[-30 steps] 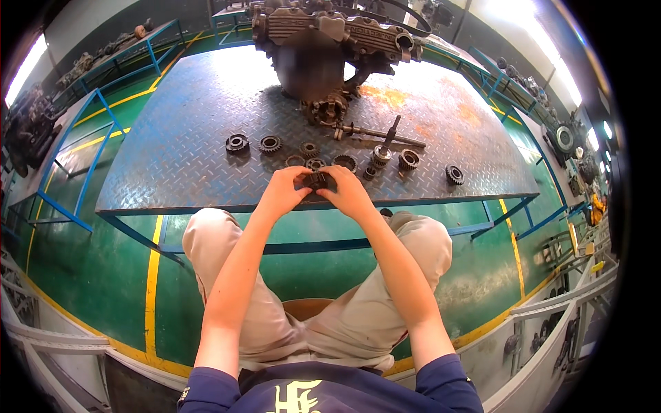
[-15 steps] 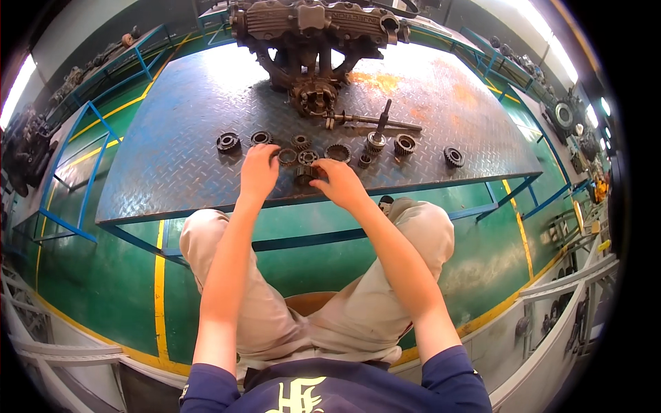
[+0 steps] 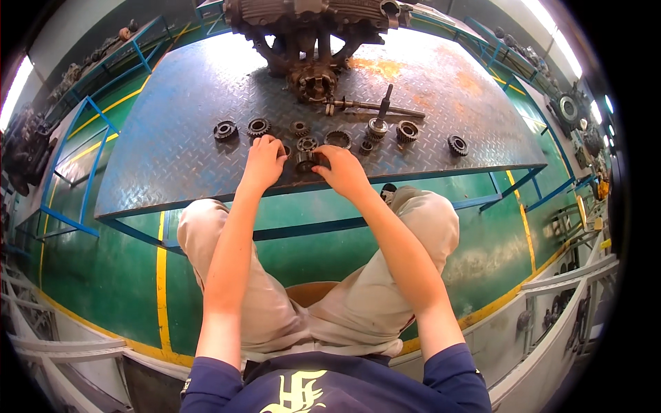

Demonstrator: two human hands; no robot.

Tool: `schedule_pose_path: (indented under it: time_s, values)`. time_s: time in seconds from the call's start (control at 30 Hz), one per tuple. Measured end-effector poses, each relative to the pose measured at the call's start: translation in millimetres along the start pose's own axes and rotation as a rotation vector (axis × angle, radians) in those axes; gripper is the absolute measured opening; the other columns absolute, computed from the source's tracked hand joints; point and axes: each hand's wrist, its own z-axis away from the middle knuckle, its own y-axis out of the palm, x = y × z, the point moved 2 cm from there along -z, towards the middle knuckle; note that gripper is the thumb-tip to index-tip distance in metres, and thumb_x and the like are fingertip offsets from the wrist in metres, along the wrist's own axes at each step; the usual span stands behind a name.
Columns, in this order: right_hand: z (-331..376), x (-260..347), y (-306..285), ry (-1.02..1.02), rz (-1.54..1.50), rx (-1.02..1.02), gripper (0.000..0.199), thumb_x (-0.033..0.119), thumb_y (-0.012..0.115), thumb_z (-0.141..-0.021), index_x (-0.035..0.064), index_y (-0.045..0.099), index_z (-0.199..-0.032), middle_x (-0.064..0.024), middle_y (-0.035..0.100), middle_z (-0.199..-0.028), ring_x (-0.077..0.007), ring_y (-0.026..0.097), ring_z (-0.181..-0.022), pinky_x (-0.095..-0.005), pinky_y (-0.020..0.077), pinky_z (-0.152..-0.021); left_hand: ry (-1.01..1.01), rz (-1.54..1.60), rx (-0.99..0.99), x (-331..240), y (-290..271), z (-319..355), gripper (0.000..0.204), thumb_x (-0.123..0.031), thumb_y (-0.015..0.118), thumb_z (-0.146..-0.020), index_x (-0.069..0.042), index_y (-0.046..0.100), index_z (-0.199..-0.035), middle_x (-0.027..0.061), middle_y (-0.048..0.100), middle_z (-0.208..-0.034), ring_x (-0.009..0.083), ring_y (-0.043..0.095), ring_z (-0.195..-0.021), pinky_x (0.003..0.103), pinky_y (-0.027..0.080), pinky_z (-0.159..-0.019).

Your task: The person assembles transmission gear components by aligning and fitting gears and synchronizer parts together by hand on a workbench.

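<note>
**Both hands meet on a dark gear part near the plate's front edge**

Your left hand and right hand reach out over a blue checker-plate table. Between them sits a small dark gear part, close to the plate's near edge. Your right hand's fingers curl onto it from its 3 o'clock side and touch it; your left hand's fingertips lie at its 9 o'clock side, bent downward. The part is dark and half covered, so whether your left hand truly grips it or only rests beside it, I cannot tell.

At 12 o'clock from the part lie more loose gears in a row: a toothed gear, a dark wheel at its 9 o'clock, a flat ring and a small gear just behind your fingers. Toward 2 o'clock stands a shaft with a gear at its foot, a bearing-like ring beside it, and another gear well apart at 3 o'clock. At the far edge stands a large engine block.
</note>
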Motion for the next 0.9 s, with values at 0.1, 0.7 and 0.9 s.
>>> schedule_pose_path:
  time_s: [0.1, 0.7, 0.9]
  values:
    - [-0.5, -2.1, 4.3, 0.018, -0.018, 0.001, 0.034, 0.012, 0.075, -0.08, 0.0011, 0.065, -0.111, -0.0172, 0.068, -0.103, -0.0357, 0.065, -0.099, -0.0418, 0.0508, -0.085, 0.032, 0.0, 0.045, -4.4, -5.7, 7.6, 0.027, -0.009, 0.077, -0.074, -0.005, 0.064, -0.098, 0.0125, 0.06, -0.106, 0.0358, 0.055, -0.106, 0.044, 0.046, -0.092]
    - [-1.3, -4.0, 5.9, 0.057, -0.063, 0.022, 0.033, 0.012, 0.075, -0.08, 0.0021, 0.064, -0.11, -0.0155, 0.068, -0.106, -0.0366, 0.062, -0.103, -0.0437, 0.0499, -0.086, -0.18, 0.087, 0.185, -3.3, -23.9, 8.7, 0.054, -0.017, 0.087, -0.065, -0.001, 0.063, -0.109, 0.0182, 0.062, -0.11, 0.035, 0.058, -0.108, 0.042, 0.048, -0.093]
    - [0.3, -2.2, 4.0, 0.067, -0.041, 0.021, 0.034, 0.013, 0.075, -0.08, 0.0019, 0.064, -0.111, -0.0155, 0.068, -0.104, -0.0361, 0.063, -0.101, -0.0427, 0.0502, -0.085, -0.222, 0.252, 0.144, -14.3, -28.7, 10.4, 0.052, -0.006, 0.081, -0.067, 0.0, 0.057, -0.112, 0.017, 0.065, -0.094, 0.0315, 0.063, -0.092, 0.04, 0.05, -0.083]
